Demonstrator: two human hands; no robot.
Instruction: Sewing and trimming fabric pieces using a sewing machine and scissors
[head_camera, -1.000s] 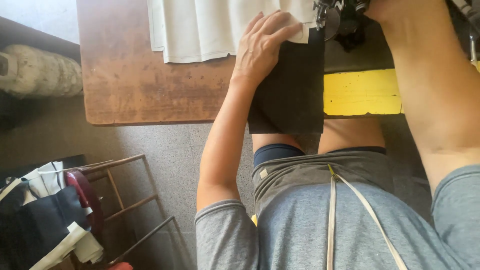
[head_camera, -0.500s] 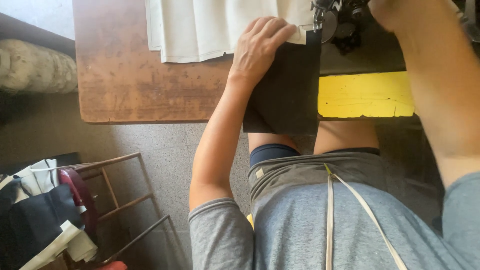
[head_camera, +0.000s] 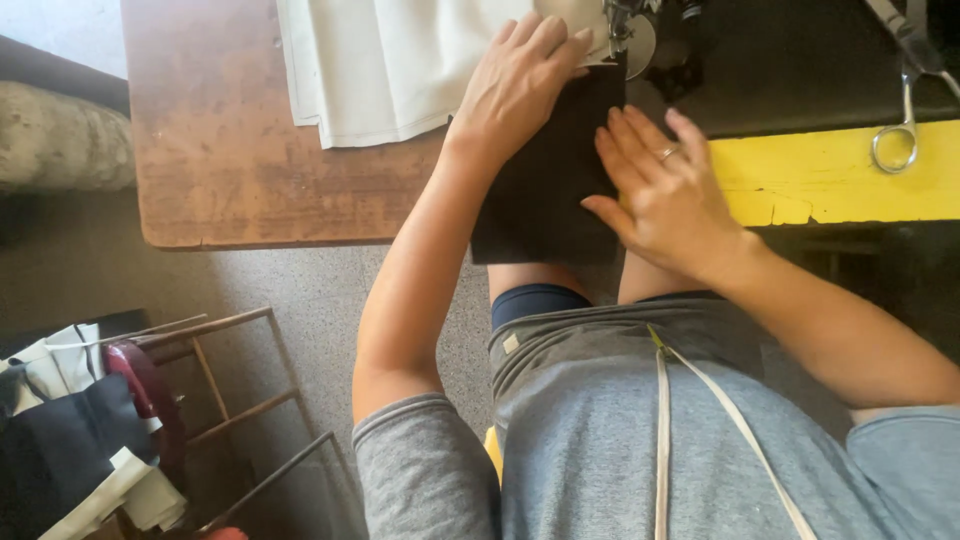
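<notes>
2 hands, left hand (head_camera: 520, 85) and right hand (head_camera: 665, 195), press 1 black cloth (head_camera: 545, 185).

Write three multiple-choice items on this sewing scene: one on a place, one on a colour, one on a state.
1. Where do the scissors lie?
A. on the floor
B. at the table's right end, over the yellow strip
C. on the white cloth

2. What colour is the fabric under both hands?
A. black
B. red
C. green

3. How does the right hand rest?
A. clenched in a fist
B. gripping the scissors
C. flat, fingers spread, on the black fabric

Answers:
1 B, the scissors' loop handle hangs over the yellow edge at the right.
2 A, the piece under the left hand and the right is black, beside the white cloth.
3 C, the palm lies open on the fabric.
</notes>
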